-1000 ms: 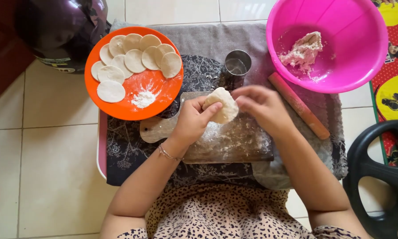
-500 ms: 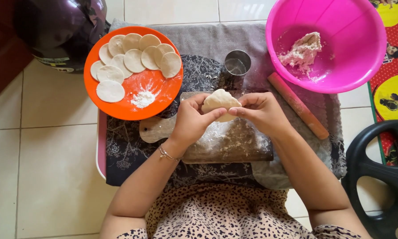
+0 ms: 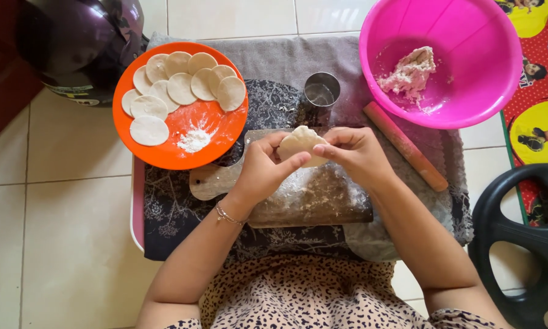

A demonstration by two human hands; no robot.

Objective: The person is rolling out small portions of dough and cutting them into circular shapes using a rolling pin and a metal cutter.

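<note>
A pale lump of dough is held up between both hands above a floured wooden board. My left hand grips its left side with thumb and fingers. My right hand pinches its right side. An orange plate at the upper left carries several round flat dough discs and a small heap of flour. A pink bowl at the upper right holds a rough piece of dough.
A small metal cup stands behind the board. A wooden rolling pin lies to the right on grey cloth. A dark helmet sits at the upper left, a black wheel-shaped object at the lower right.
The dough was pressed with both hands a second ago; both hands have drawn together and now hold it folded between the fingertips, slightly lower and nearer the board's middle.
</note>
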